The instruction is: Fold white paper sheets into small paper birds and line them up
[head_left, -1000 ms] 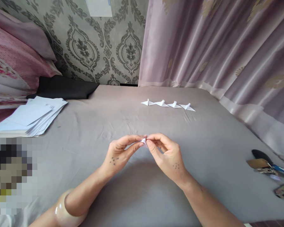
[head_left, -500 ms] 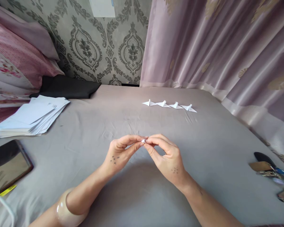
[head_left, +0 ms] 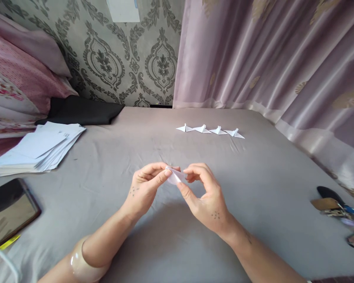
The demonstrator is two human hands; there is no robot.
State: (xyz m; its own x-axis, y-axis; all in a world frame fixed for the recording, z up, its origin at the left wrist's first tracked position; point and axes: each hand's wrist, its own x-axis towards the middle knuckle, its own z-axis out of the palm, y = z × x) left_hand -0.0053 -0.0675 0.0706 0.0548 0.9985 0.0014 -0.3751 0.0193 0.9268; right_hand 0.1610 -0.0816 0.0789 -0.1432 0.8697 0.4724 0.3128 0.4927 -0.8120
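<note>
My left hand (head_left: 144, 186) pinches a small piece of folded white paper (head_left: 174, 177) between thumb and fingertips. The paper is slightly blurred, and its exact folded shape cannot be made out. On its right side is my right hand (head_left: 206, 192), thumb and forefinger parted. The right thumb tip touches the paper's lower edge, and the forefinger is close to its right end. Farther back on the grey cloth stand several white folded-paper birds (head_left: 203, 129) in a row, nearly tip to tip.
A stack of white papers (head_left: 38, 147) lies at the left, before a folded black cloth (head_left: 85, 111). A phone (head_left: 11, 210) rests nearer on that side. At the right edge are keys (head_left: 336, 212). Patterned wallpaper and a mauve curtain (head_left: 238, 55) border the grey-covered surface (head_left: 129, 141).
The paper was nearly hidden between touching fingertips; now a wider part of it shows. My hands have moved slightly apart, and the right thumb and forefinger have spread.
</note>
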